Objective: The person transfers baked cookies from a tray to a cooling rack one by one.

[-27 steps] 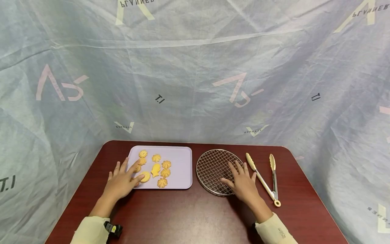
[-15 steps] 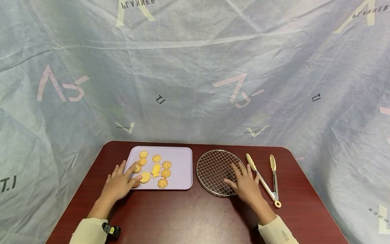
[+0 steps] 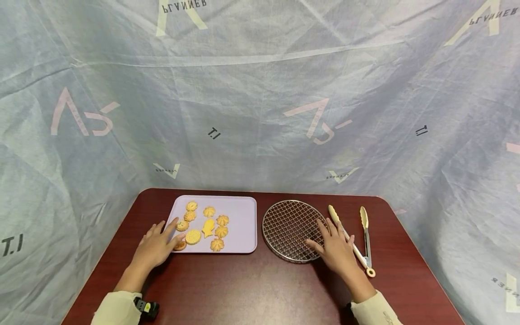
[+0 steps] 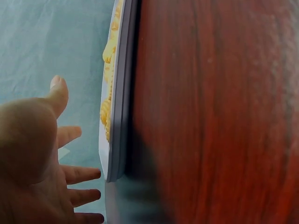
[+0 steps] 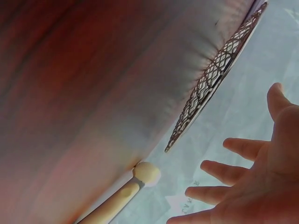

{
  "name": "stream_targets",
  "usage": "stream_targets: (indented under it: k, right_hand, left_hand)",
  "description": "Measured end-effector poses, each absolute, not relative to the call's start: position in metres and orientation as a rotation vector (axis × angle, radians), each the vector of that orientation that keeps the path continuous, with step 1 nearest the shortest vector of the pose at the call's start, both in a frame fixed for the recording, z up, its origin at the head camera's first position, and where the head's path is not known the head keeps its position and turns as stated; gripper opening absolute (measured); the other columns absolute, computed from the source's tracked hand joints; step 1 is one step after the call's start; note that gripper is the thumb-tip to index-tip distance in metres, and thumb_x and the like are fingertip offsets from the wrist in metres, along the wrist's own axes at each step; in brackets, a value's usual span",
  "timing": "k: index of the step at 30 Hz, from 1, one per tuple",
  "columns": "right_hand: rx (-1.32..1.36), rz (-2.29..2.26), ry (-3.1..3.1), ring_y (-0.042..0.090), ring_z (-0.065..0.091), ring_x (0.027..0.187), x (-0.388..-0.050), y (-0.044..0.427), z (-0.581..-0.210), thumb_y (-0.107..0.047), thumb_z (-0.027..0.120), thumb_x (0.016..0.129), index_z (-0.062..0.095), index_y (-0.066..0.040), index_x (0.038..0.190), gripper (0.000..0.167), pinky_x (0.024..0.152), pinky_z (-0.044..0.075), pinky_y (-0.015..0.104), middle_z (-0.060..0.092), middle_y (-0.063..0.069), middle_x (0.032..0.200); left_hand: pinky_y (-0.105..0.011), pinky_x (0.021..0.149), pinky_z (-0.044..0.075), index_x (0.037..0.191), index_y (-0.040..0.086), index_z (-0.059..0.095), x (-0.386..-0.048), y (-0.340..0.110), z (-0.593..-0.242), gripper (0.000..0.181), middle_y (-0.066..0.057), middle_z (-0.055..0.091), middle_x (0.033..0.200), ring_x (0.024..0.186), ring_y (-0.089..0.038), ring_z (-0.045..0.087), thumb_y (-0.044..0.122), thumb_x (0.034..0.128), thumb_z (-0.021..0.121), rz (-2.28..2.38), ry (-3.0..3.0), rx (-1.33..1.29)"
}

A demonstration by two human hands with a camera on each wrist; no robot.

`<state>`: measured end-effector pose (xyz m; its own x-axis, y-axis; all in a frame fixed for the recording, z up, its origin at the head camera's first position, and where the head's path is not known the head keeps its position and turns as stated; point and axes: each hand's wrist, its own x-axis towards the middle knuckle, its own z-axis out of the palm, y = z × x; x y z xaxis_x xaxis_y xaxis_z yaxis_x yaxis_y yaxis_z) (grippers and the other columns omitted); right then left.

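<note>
In the head view the left hand (image 3: pixel 153 247), fingers spread, is at the left edge of a lilac tray (image 3: pixel 241 225) bearing several yellow cookies (image 3: pixel 192 237). The left wrist view shows that hand (image 4: pixel 42 154) beside the tray's edge (image 4: pixel 120 93), holding nothing. The right hand (image 3: pixel 338 251) hovers with spread fingers over the right edge of a round wire rack (image 3: pixel 289 229), overlapping part of the tongs (image 3: pixel 367 243) from above. In the right wrist view, a gap separates this empty hand (image 5: pixel 252 177) from the rack (image 5: pixel 210 79) and the tongs' end (image 5: pixel 147 172).
A dark red wooden table (image 3: pixel 243 293) carries everything. Behind it and along both sides hangs a grey-blue cloth (image 3: pixel 260 113) with printed letters. A black device (image 3: pixel 147 308) is strapped at the left wrist.
The left hand has drawn slightly left and down, uncovering more cookies at the tray's left side. The right hand has shifted right, from over the rack towards the tongs.
</note>
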<state>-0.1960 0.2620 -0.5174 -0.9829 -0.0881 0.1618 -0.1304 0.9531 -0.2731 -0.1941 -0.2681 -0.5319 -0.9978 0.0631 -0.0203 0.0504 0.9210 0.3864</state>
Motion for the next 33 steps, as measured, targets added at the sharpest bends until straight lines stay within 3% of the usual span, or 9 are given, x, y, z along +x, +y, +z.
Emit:
stream_targets:
  k: [5, 19, 27, 33]
  right_hand:
    - [0.141, 0.39, -2.972, 0.057, 0.02, 0.149, -0.194, 0.27, -0.517, -0.058, 0.063, 0.096, 0.04, -0.011, 0.159, 0.082, 0.102, 0.016, 0.087, 0.032, 0.025, 0.163]
    - [0.094, 0.473, -2.996, 0.059, 0.014, 0.149, -0.191, 0.285, -0.514, -0.058, 0.06, 0.098, 0.034, -0.01, 0.161, 0.084, 0.101, 0.011, 0.088, 0.03, 0.027, 0.162]
    - [0.07, 0.476, -3.002, 0.06, 0.014, 0.148, -0.188, 0.294, -0.511, -0.059, 0.058, 0.098, 0.033, -0.01, 0.162, 0.085, 0.102, 0.013, 0.087, 0.029, 0.029, 0.162]
    - [0.045, 0.451, -3.007, 0.06, 0.016, 0.148, -0.187, 0.298, -0.508, -0.062, 0.057, 0.098, 0.03, -0.013, 0.163, 0.086, 0.104, 0.014, 0.085, 0.029, 0.028, 0.163]
  left_hand:
    - [-0.08, 0.098, 0.031, 0.161, 0.01, 0.034, -0.195, -0.272, -0.534, 0.073, -0.038, 0.036, 0.152, 0.136, -0.065, 0.031, 0.059, 0.1073, 0.035, 0.624, 3.048, 0.093]
    - [-0.071, 0.1, 0.035, 0.152, -0.005, 0.045, -0.201, -0.286, -0.546, 0.065, -0.037, 0.046, 0.143, 0.125, -0.058, 0.042, 0.044, 0.1124, 0.03, 0.864, 3.024, 0.091]
    - [-0.066, 0.105, 0.037, 0.141, -0.016, 0.052, -0.203, -0.295, -0.551, 0.056, -0.036, 0.051, 0.136, 0.127, -0.053, 0.048, 0.03, 0.1124, 0.039, 1.062, 3.022, 0.103]
    - [-0.065, 0.103, 0.038, 0.139, -0.015, 0.054, -0.204, -0.299, -0.557, 0.045, -0.035, 0.05, 0.132, 0.123, -0.05, 0.05, 0.018, 0.1095, 0.047, 1.111, 3.014, 0.094]
